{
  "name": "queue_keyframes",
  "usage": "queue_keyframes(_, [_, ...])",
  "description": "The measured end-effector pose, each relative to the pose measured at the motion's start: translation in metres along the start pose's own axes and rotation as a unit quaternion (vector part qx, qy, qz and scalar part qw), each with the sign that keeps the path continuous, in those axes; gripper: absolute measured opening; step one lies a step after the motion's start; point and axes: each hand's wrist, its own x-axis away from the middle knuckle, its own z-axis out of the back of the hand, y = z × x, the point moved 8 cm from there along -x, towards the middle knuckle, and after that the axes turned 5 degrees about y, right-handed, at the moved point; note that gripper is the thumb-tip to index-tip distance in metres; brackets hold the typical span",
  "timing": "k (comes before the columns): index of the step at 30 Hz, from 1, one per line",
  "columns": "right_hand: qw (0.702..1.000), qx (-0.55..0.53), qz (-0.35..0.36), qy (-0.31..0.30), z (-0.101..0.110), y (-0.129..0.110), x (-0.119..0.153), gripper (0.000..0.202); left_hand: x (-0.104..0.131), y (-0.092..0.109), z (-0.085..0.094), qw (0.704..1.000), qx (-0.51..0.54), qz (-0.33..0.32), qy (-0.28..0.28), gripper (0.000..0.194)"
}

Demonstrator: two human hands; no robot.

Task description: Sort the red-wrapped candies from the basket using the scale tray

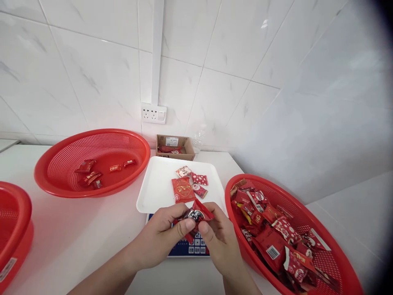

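Note:
Both hands hold a small red snack packet (196, 213) with a dark round label, in front of a digital scale (184, 248). My left hand (167, 229) grips its left side, thumb on the front. On the right side, my right hand (219, 235) closes round it with thumb and fingers. Part of the packet is hidden by the fingers. Just beyond, the scale's white tray (156, 184) bears a larger red packet (183, 190), a pale patterned packet (183, 171), a dotted red packet (199, 179) and a small dark pink packet (200, 190).
A red basket (231, 184) full of mixed red packets stands at the right. Another red basket (92, 135) with several packets is at the back left; a third basket (18, 200) sits at the left edge. Behind the tray are a cardboard box (187, 145) and a clear plastic bottle (199, 139).

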Motion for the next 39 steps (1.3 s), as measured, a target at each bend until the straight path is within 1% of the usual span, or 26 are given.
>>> queue_keyframes(3, [1.000, -0.005, -0.020, -0.002, 0.001, 0.005, 0.004, 0.022, 0.000, 0.000, 0.000, 1.000, -0.012, 0.003, -0.009, 0.035])
queue_keyframes(5, [0.999, -0.010, -0.033, -0.014, 0.002, 0.009, 0.006, 0.020, 0.000, 0.001, 0.000, 1.000, -0.022, 0.001, -0.013, 0.036])
queue_keyframes(8, [0.999, -0.010, -0.035, -0.032, 0.001, 0.009, 0.009, 0.020, 0.000, 0.002, -0.001, 0.999, -0.034, -0.001, -0.014, 0.039])
queue_keyframes(11, [0.999, -0.012, -0.032, -0.036, 0.001, 0.009, 0.009, 0.020, 0.001, 0.001, -0.003, 0.999, -0.040, 0.007, -0.023, 0.042])
queue_keyframes(15, [0.997, -0.059, -0.038, -0.036, -0.003, 0.009, 0.009, 0.019, 0.000, 0.000, -0.004, 0.999, -0.025, 0.006, -0.028, 0.043])
queue_keyframes(18, [0.992, -0.106, -0.040, -0.047, -0.008, 0.010, 0.011, 0.025, 0.001, -0.001, -0.005, 0.999, -0.003, 0.003, -0.040, 0.043])
queue_keyframes(20, [0.990, -0.122, -0.039, -0.054, -0.010, 0.011, 0.013, 0.030, 0.002, -0.004, -0.006, 0.999, 0.012, 0.009, -0.049, 0.044])
queue_keyframes(21, [0.990, -0.125, -0.038, -0.056, -0.010, 0.012, 0.014, 0.029, 0.002, -0.005, -0.006, 0.999, 0.013, 0.012, -0.050, 0.045])
queue_keyframes(24, [0.991, -0.114, -0.033, -0.055, -0.009, 0.014, 0.014, 0.021, 0.001, -0.009, -0.005, 0.999, -0.013, 0.011, -0.036, 0.045])
queue_keyframes(26, [0.996, -0.077, -0.026, -0.047, -0.005, 0.017, 0.012, 0.019, -0.002, -0.012, -0.005, 0.999, -0.044, 0.008, -0.030, 0.044])
queue_keyframes(28, [0.999, -0.026, -0.017, -0.028, 0.002, 0.022, 0.009, 0.020, -0.005, -0.015, -0.005, 0.995, -0.098, -0.001, -0.019, 0.040])
queue_keyframes(30, [1.000, 0.024, -0.014, 0.000, 0.014, 0.030, 0.005, 0.022, -0.008, -0.016, 0.001, 0.981, -0.190, -0.022, 0.028, 0.033])
queue_keyframes(32, [0.996, 0.076, -0.017, 0.032, 0.028, 0.040, 0.001, 0.024, -0.010, -0.014, 0.010, 0.948, -0.298, -0.063, 0.094, 0.028])
queue_keyframes(33, [0.994, 0.102, -0.019, 0.045, 0.035, 0.045, 0.000, 0.026, -0.011, -0.012, 0.012, 0.927, -0.345, -0.088, 0.115, 0.029])
queue_keyframes(34, [0.991, 0.124, -0.021, 0.054, 0.040, 0.050, -0.001, 0.027, -0.012, -0.011, 0.011, 0.908, -0.384, -0.110, 0.122, 0.031])
queue_keyframes(36, [0.986, 0.154, -0.022, 0.060, 0.048, 0.058, -0.001, 0.029, -0.015, -0.014, 0.007, 0.882, -0.440, -0.137, 0.100, 0.034])
queue_keyframes(37, [0.984, 0.165, -0.021, 0.060, 0.049, 0.061, 0.000, 0.029, -0.018, -0.017, 0.005, 0.872, -0.462, -0.139, 0.078, 0.037])
queue_keyframes(39, [0.981, 0.183, -0.009, 0.060, 0.049, 0.063, 0.003, 0.029, -0.025, -0.026, 0.003, 0.857, -0.500, -0.121, 0.035, 0.042])
